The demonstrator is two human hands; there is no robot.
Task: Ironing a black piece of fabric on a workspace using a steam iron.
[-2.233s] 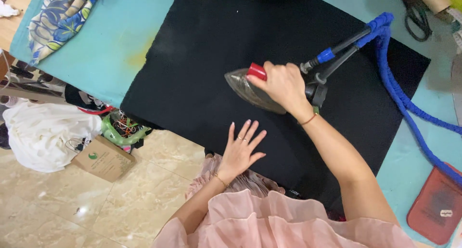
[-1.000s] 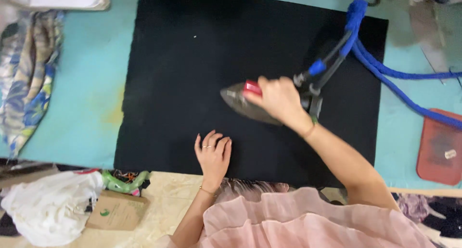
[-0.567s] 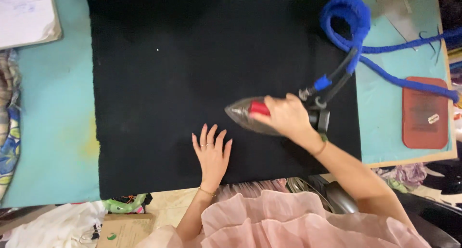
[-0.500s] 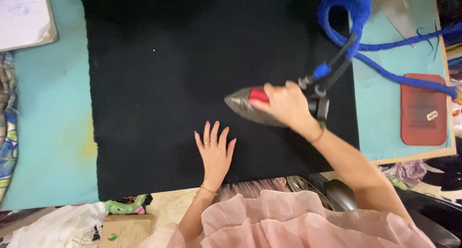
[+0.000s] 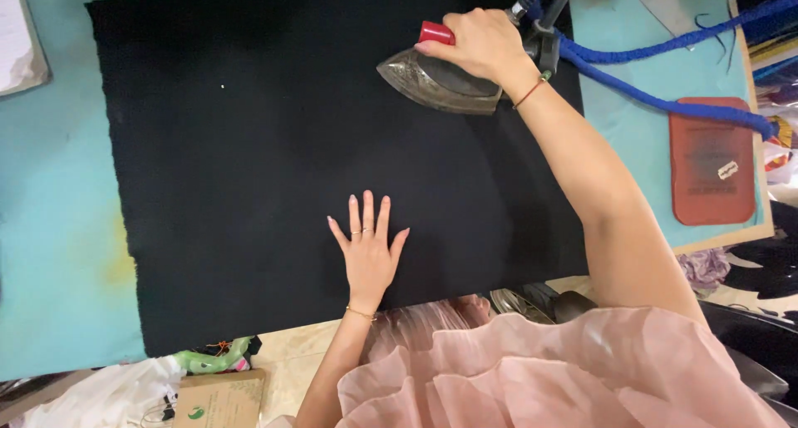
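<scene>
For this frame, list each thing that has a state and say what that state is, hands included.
Black cloth: spread flat on the turquoise table.
Iron: sole down on the cloth's far part.
Right hand: closed around the iron's red handle.
Left hand: open, palm down, fingers spread on the cloth.
Blue cord: lying slack across the table.
Red mat: flat, nothing on it.
</scene>
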